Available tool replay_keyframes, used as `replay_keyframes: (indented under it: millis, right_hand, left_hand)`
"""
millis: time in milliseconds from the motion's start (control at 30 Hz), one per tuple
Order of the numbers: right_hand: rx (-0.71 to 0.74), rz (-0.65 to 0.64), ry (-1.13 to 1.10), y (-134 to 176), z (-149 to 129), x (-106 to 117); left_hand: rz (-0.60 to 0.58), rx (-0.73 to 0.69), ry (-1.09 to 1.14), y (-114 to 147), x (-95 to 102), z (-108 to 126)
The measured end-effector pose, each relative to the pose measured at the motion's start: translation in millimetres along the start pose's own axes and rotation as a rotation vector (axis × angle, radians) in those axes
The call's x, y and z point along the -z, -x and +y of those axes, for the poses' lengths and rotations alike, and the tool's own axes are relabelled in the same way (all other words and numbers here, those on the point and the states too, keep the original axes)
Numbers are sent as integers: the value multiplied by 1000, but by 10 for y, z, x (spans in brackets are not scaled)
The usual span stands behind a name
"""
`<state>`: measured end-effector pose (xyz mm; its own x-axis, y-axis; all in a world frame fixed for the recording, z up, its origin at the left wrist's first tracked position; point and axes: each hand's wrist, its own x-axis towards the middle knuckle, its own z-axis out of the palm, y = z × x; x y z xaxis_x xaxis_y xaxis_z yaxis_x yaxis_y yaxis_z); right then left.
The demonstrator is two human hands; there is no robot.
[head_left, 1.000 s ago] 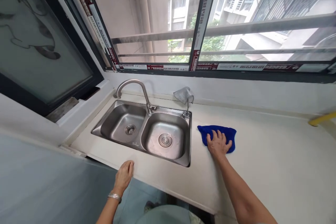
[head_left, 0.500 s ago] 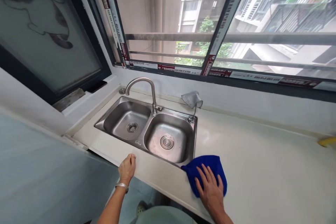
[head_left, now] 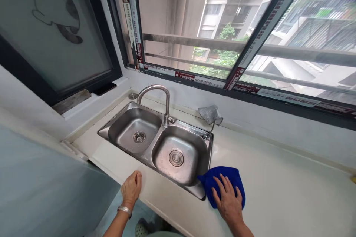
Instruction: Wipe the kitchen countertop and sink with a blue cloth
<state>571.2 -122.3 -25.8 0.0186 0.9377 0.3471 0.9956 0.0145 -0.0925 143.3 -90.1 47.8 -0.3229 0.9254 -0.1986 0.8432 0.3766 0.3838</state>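
A blue cloth lies on the countertop at the near right corner of the double sink, one tip reaching over the sink's rim. My right hand rests flat on top of it, fingers spread and pressing down. At the counter's front edge, left of the cloth, my left hand is closed in a fist. Nothing shows in that fist, and a silver band circles the wrist. Both bowls of the stainless steel sink are in view, with drops of water in the right one.
A curved faucet rises behind the sink. Plastic wrap covers a small fitting at the sink's back right. The white countertop extends right. A wall and window frame stand behind; a dark flat object lies on the left sill.
My right hand and the blue cloth have slid away from the counter's front edge, uncovering the sink's near right corner. My left fist stays at the edge. The view has tilted slightly.
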Motion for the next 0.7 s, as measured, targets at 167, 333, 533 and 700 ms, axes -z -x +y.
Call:
replay_keyframes:
  millis: [167,333,533,700]
  right_hand:
    - [-117,51,46,-606,242,-196]
    - [-283,109,49,-1343,480,-435]
    - [-417,103,16,-2287,677,-665]
    - [-469,-2,61,-2910,676,-754]
  left_hand:
    - [-10,113,-11,-39,58,96]
    - [-9,278,8,-76,48,181]
    - [19,349,-38,-115,4,154]
    - [-6,415,-125,-180,44,151]
